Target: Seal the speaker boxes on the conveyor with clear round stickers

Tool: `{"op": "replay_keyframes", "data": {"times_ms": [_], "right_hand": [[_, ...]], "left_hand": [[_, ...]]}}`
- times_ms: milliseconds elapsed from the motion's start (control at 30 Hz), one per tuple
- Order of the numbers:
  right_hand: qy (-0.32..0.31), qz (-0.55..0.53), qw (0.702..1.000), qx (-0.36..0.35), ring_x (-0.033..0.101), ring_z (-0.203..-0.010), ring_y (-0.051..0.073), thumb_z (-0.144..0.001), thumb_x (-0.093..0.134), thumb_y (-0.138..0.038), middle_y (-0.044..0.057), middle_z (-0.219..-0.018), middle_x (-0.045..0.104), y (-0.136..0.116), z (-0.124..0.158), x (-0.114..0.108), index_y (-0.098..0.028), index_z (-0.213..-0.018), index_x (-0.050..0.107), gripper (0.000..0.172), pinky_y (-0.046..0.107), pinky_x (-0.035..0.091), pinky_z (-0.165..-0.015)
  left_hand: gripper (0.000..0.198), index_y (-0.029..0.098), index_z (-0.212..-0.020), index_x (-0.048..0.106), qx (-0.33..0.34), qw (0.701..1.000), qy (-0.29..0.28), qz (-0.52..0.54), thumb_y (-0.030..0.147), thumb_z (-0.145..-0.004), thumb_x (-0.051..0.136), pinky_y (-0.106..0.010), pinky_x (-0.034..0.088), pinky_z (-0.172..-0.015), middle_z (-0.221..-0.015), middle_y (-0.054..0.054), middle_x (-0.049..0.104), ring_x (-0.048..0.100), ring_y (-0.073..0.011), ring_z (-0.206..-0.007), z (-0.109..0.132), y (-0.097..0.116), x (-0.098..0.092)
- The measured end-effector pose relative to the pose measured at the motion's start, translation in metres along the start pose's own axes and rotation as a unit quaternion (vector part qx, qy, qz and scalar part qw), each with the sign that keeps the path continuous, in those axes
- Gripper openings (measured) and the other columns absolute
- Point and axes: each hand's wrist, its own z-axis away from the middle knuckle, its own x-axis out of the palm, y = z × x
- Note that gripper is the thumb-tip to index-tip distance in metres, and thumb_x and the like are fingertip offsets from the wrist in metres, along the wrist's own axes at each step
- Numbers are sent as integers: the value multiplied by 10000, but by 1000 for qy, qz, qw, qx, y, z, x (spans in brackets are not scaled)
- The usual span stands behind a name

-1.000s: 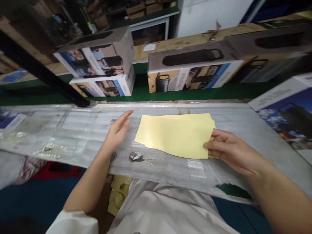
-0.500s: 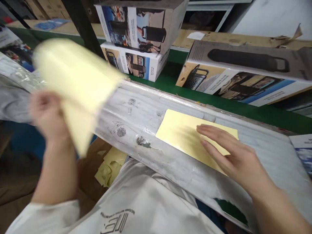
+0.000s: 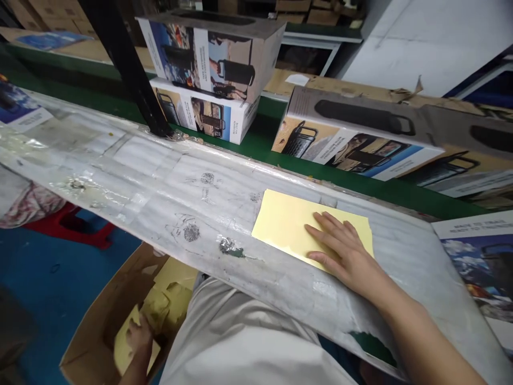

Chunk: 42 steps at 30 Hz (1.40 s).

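- Left hand: down inside a cardboard box below the desk edge, fingers against a yellow sheet; whether it grips the sheet cannot be told.
- Further yellow sheets: piled loosely in the same box, just beyond the hand.
- Right hand: open, palm down, fingers slightly spread, resting on a pale yellow sheet.
- The pale yellow sheet lies flat on the desk, a grey, plastic-wrapped top with tape patches and dark smudges.
- Beyond the desk: printed product cartons on a green-edged shelf, beside a black upright post.
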Motion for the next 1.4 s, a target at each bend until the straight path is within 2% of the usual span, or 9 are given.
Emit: {"op": "replay_keyframes", "data": {"times_ms": [100,300,367,433,533,633,800,1233,1400], "right_hand": [[-6,-18,1000,20,314,-1569,373,-1049,465,-572,149,-1656,422,0,2,1,-277,-1477,589,534,718,260,-1214],[-1,-55,998,38,335,-1560,359,-1046,503,-480,146,-1639,451,4,8,-1,-277,-1413,640,441,708,257,-1221],[6,-60,997,40,391,-1535,357,-1044,503,-434,147,-1597,512,4,7,-4,-272,-1352,678,390,705,294,-1206],[25,-49,998,39,456,-1493,366,-1042,494,-376,156,-1525,588,-1,4,-11,-251,-1246,726,334,711,336,-1181],[69,-26,997,31,587,-1333,361,-1043,491,-308,173,-1355,686,-25,-11,-23,-221,-1050,753,276,644,474,-1089],[56,-50,997,-3,668,-1044,281,-1059,492,-266,139,-1089,729,-59,-34,-28,-207,-1026,728,245,468,584,-910],[-36,-62,997,-26,659,-884,221,-1022,501,-132,77,-953,679,-81,-65,-15,-213,-997,722,237,336,564,-747],[-91,-57,993,-41,593,-807,212,-961,465,-11,58,-880,650,-77,-73,-10,-211,-918,703,313,310,451,-640],[-50,-83,995,-23,620,-906,245,-1015,443,-90,95,-1050,678,-78,-63,-8,-213,-1155,694,313,356,506,-735]], "left_hand": [[243,318,-979,674,18,999,40,8,513,-911,545,-419,584,-643,-812,-4,662,669,-277,-814,-15,-23,4],[186,263,-955,689,163,938,301,56,426,-937,602,-450,592,-799,-850,-7,681,680,-234,-811,-80,-44,11],[168,254,-1029,708,254,944,174,118,378,-934,645,-434,596,-865,-950,-12,733,707,-230,-896,-108,-10,23],[198,265,-1123,718,331,933,-79,112,351,-978,614,-410,586,-949,-1080,-30,759,711,-235,-1033,-133,39,45],[288,240,-1223,719,421,832,-355,78,299,-1037,507,-420,518,-1057,-1261,-83,720,651,-254,-1215,-161,103,98],[245,196,-1184,740,464,752,-465,46,258,-998,593,-441,470,-1073,-1264,-114,694,629,-270,-1213,-180,129,154],[101,189,-998,766,434,739,-514,33,215,-923,704,-410,436,-1018,-1130,-76,659,616,-246,-1115,-190,114,199],[85,203,-966,732,421,738,-525,59,191,-929,657,-403,357,-1045,-1130,-59,625,568,-239,-1119,-187,110,199],[85,216,-970,721,428,735,-523,58,203,-947,640,-393,357,-1039,-1128,-56,621,556,-234,-1114,-186,108,198]]}}
